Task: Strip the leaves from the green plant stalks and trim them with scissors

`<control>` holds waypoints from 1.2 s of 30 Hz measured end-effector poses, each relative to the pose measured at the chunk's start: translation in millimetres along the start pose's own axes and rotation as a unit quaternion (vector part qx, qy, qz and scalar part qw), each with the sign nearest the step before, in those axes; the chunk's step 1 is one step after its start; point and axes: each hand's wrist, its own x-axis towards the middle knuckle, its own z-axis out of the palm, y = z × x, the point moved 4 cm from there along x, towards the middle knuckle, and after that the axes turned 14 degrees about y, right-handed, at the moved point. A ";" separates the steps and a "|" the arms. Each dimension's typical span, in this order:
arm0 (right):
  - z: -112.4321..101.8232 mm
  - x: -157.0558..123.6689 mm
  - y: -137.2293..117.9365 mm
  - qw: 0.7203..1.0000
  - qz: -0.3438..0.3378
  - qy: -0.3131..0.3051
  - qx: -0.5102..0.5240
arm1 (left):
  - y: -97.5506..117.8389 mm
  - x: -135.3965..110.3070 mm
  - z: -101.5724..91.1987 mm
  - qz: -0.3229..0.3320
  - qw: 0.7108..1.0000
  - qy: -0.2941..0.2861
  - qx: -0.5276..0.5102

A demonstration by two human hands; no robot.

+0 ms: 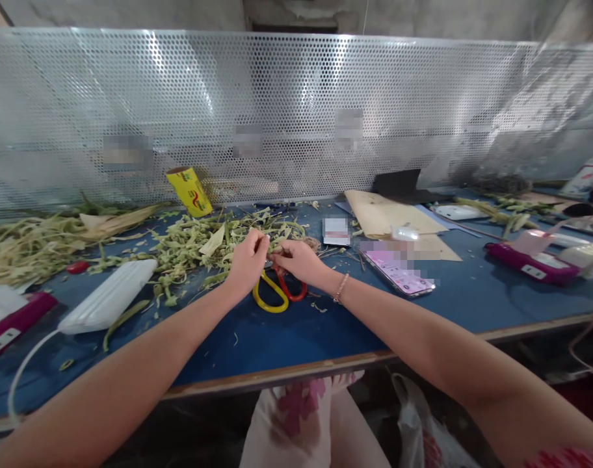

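Perforated metal sheet [287,97] across the top of the frame, blue tabletop [345,331] beneath. At the far left, straw-like husks [38,244] heaped above a magenta power strip [13,328] in the lower left. Just right of these, a small red object [77,267] and a white slab-shaped device [108,296] with a white cable. In the upper left-centre, a yellow printed tube [189,190], tilted, behind loose green plant pieces [186,237] spread left of and behind the hands. Left hand [250,260] at the centre, fingers curled and bunched; cannot tell what, if anything, between them. Scissors [271,307] lying below the fingers, yellow and red handle loops toward the near edge. Right hand [294,259] just beside, fingers likewise bunched narrow, contents too small to tell. Right of centre, a blurred small box [336,232], tan paper [384,213] and a lit phone [398,270]. At the right, another magenta strip [525,265] with plugs
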 end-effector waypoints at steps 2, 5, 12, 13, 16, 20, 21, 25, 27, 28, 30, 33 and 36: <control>0.4 0.2 0.0 1.000 0.010 -0.007 0.007 | 1.4 0.6 -1.6 0.003 1.000 0.005 0.010; 0.7 0.4 -2.5 0.999 0.021 -0.024 0.030 | 4.1 1.4 -3.5 0.002 1.000 0.012 0.009; 0.5 0.7 -8.7 0.994 0.029 -0.041 0.096 | -5.7 1.5 3.7 -0.102 0.986 0.011 -0.131; 0.7 0.7 -8.0 0.993 0.032 -0.043 0.106 | -7.7 1.1 6.6 -0.123 0.978 0.002 -0.165; 1.6 1.0 -4.5 0.988 0.039 -0.057 0.141 | -10.4 0.2 13.4 -0.178 0.949 -0.016 -0.258; 3.2 1.7 0.0 0.977 0.047 -0.086 0.192 | -7.3 0.5 15.5 -0.228 0.923 -0.015 -0.310; 3.5 1.8 0.6 0.974 0.048 -0.092 0.202 | -6.1 0.7 15.2 -0.234 0.921 -0.014 -0.312; 3.9 1.3 1.2 0.967 0.053 -0.108 0.224 | -3.4 1.7 13.3 -0.236 0.921 -0.011 -0.310; 4.1 0.8 1.0 0.964 0.059 -0.115 0.233 | -4.0 1.9 13.1 -0.233 0.923 -0.010 -0.306; 4.3 0.6 0.9 0.962 0.063 -0.119 0.237 | -4.6 2.0 13.4 -0.232 0.924 -0.011 -0.304; 4.2 0.2 0.7 0.960 0.068 -0.126 0.241 | -6.1 2.3 14.3 -0.228 0.926 -0.013 -0.300; 3.2 -0.7 0.2 0.959 0.072 -0.132 0.240 | -8.5 3.2 15.2 -0.216 0.931 -0.019 -0.294; 1.8 -3.0 -0.2 0.957 0.086 -0.135 0.241 | -9.0 4.0 12.8 -0.182 0.945 -0.023 -0.269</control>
